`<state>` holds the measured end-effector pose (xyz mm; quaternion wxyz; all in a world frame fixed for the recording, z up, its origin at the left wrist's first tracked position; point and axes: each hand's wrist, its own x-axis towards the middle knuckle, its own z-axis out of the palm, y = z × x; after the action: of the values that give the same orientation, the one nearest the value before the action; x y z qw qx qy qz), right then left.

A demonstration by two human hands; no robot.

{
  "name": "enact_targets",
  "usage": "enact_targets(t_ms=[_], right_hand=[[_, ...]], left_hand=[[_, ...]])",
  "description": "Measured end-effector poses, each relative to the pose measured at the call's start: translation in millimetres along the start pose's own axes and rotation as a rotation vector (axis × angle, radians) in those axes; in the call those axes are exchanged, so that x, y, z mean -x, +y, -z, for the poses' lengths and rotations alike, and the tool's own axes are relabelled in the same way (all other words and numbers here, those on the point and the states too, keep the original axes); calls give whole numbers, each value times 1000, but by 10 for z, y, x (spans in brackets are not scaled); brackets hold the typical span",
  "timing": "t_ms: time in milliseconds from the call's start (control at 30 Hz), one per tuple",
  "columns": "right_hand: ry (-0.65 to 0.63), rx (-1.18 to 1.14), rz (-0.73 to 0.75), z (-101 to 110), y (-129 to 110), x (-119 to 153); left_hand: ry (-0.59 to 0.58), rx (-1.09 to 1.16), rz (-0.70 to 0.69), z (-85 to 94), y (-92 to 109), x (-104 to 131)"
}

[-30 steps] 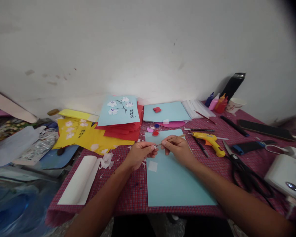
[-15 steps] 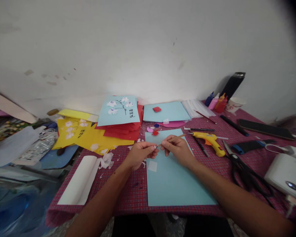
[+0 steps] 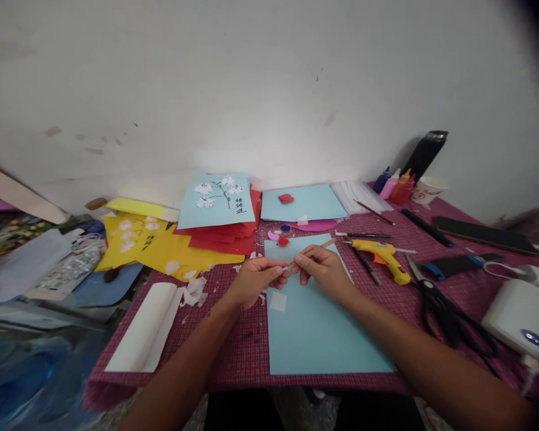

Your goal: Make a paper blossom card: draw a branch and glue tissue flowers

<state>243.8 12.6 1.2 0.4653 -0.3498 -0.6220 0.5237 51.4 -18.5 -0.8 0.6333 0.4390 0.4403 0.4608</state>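
My left hand point(image 3: 261, 279) is closed in a pinch over the light blue sheet's left edge; the small thing between its fingertips is too tiny to make out. Close beside it, my right hand point(image 3: 318, 267) grips a thin light-brown stick point(image 3: 327, 243), whose lower end points at the left fingertips. Below both hands lies the light blue sheet point(image 3: 327, 335), with a small white paper square point(image 3: 278, 301) near its left edge. Just behind the hands are small paint dishes, one of them red point(image 3: 283, 242).
Left stand a white paper roll point(image 3: 141, 329), torn scraps point(image 3: 194, 292) and yellow sheets point(image 3: 161, 245). Behind is a flower picture point(image 3: 215, 200) on red paper. Right are a yellow glue gun point(image 3: 381, 254), black scissors point(image 3: 449, 311), a white device point(image 3: 521, 323) and paint bottles point(image 3: 403, 189).
The stick has tilted slightly in my right hand, and the white bit at my left fingertips shows less than before. Both hands stay in nearly the same place.
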Motion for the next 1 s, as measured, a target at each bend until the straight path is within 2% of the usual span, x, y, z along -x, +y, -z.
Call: enact_targets(t_ms=[133,300,500,633,733,800,900,1000], right_hand=[[14,-3,-1,-12,-1,3],[-51,-94,23,6,14,6],[-10,-41,39,39,18,-1],[59,-109,37,83,23,-26],[112,-204,17,112,20,-49],[127,-250,8,122,9,-59],[123,-261,2,123,-6,-63],[117,-221,-1,123,-2,-63]], left_hand=[[11,-51,-28,-18,19,10],[27,-81,-54,-13,24,5],[53,-92,-60,15,49,0],[123,-97,-79,71,101,-6],[220,-134,-140,166,170,-6],[320,-285,-238,254,222,-2],[449,-660,-385,389,268,-1],[446,-964,-467,479,252,-16]])
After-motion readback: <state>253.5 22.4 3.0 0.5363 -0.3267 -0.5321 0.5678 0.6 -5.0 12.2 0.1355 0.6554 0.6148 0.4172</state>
